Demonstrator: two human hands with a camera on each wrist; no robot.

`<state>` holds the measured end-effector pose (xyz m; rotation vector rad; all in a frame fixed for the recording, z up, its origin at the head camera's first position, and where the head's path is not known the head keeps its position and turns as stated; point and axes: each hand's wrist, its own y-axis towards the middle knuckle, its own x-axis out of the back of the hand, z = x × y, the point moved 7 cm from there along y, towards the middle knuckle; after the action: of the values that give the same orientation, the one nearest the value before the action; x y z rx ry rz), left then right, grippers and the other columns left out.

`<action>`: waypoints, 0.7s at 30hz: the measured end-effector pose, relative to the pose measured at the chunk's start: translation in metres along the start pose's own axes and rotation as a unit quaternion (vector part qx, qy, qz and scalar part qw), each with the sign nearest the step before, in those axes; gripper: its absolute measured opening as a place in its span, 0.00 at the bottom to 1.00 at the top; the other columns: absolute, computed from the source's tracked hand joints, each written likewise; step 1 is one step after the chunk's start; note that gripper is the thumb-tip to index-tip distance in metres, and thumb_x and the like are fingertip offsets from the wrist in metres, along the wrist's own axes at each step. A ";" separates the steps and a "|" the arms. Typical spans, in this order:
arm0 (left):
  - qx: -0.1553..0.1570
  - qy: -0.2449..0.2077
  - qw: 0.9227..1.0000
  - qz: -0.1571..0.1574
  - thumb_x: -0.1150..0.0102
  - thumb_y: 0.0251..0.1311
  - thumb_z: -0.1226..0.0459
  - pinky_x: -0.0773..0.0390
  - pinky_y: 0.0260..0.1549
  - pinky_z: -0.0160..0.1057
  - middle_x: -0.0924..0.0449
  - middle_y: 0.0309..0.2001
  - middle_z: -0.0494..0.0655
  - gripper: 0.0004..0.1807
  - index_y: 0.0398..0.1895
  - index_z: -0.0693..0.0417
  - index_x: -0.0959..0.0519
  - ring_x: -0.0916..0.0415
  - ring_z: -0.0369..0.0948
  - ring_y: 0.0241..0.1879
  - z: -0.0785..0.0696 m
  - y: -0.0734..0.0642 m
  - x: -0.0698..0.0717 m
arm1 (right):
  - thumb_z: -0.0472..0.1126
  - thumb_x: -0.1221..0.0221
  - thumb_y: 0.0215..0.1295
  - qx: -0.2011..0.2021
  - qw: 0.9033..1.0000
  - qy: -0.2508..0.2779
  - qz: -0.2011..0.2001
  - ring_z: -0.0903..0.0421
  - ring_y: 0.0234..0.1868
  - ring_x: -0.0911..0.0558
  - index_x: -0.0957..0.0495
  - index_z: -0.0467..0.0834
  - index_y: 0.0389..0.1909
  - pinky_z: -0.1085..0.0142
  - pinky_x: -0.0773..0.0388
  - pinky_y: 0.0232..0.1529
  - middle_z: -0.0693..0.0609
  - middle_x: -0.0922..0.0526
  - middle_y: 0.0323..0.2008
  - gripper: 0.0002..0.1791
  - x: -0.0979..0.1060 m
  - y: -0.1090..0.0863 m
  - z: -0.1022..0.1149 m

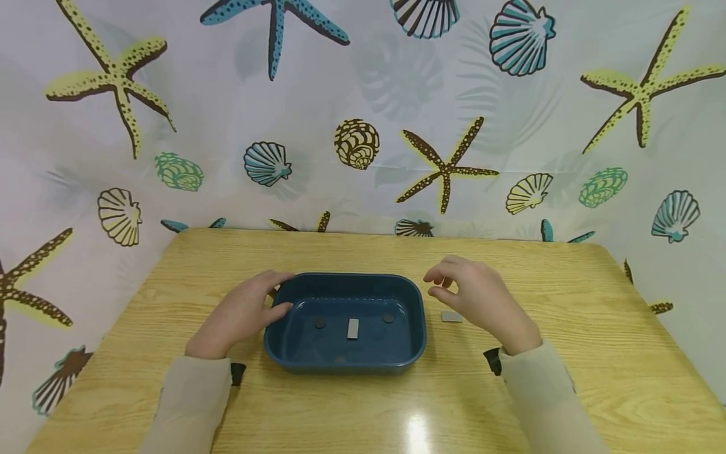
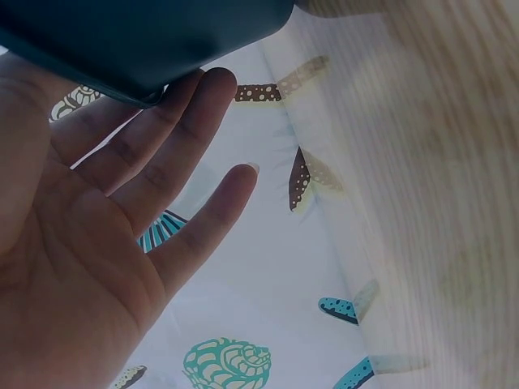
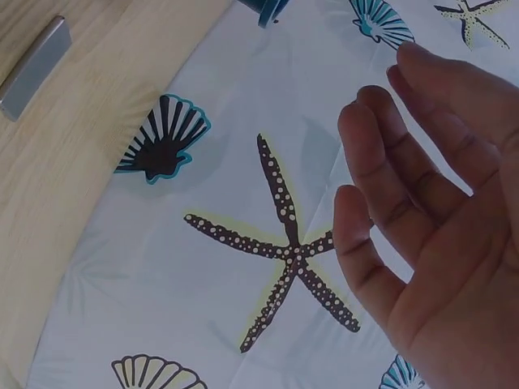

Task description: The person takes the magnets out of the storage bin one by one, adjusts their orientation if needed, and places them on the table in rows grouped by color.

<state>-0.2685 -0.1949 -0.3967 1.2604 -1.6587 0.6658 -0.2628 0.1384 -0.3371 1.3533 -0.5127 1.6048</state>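
In the head view a dark blue tray [image 1: 345, 369] sits on the wooden table, a small silver rectangular block [image 1: 353, 328] and round dark spots showing on its floor. My left hand [image 1: 241, 312] holds the tray's left end, thumb over the rim and fingers at the far corner. The left wrist view shows those fingers [image 2: 182, 134] fairly straight, some tips hidden behind the tray wall [image 2: 186, 36]. Right of the tray, my right hand [image 1: 479, 296] hovers with loosely bent fingers and nothing between them. A second silver block [image 1: 452, 316] lies on the table below its fingertips.
The wooden table [image 1: 363, 403] extends around the tray. Behind and beside it hangs a pale cloth [image 1: 317, 107] printed with starfish and shells. Dark straps show at both wrists beside the sleeves [image 1: 195, 397].
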 end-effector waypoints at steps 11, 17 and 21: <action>-0.008 0.000 1.000 -0.004 0.33 0.66 0.65 0.16 0.43 0.49 0.19 0.58 0.59 0.29 0.69 0.61 0.26 0.18 0.52 0.49 0.001 0.001 0.000 | 0.41 0.30 0.65 0.054 0.997 0.034 0.048 0.56 0.43 0.15 0.13 0.47 0.47 0.60 0.17 0.47 0.56 0.14 0.41 0.10 -0.019 0.017 0.022; -0.009 0.001 1.000 -0.002 0.33 0.66 0.65 0.16 0.43 0.49 0.19 0.58 0.59 0.29 0.69 0.62 0.26 0.18 0.52 0.49 0.001 0.001 0.000 | 0.41 0.31 0.67 0.077 0.992 0.037 0.093 0.57 0.45 0.15 0.14 0.47 0.50 0.61 0.17 0.49 0.53 0.14 0.45 0.12 -0.032 0.025 0.037; -0.006 0.001 1.000 0.001 0.33 0.66 0.65 0.16 0.43 0.49 0.19 0.58 0.59 0.29 0.69 0.62 0.26 0.18 0.51 0.49 0.001 0.001 0.000 | 0.42 0.32 0.67 0.085 0.989 0.036 0.117 0.55 0.48 0.14 0.14 0.47 0.52 0.60 0.17 0.51 0.53 0.15 0.47 0.13 -0.043 0.030 0.043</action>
<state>-0.2699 -0.1952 -0.3975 1.2490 -1.6596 0.6581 -0.2681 0.0734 -0.3567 1.3958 -0.5153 1.9189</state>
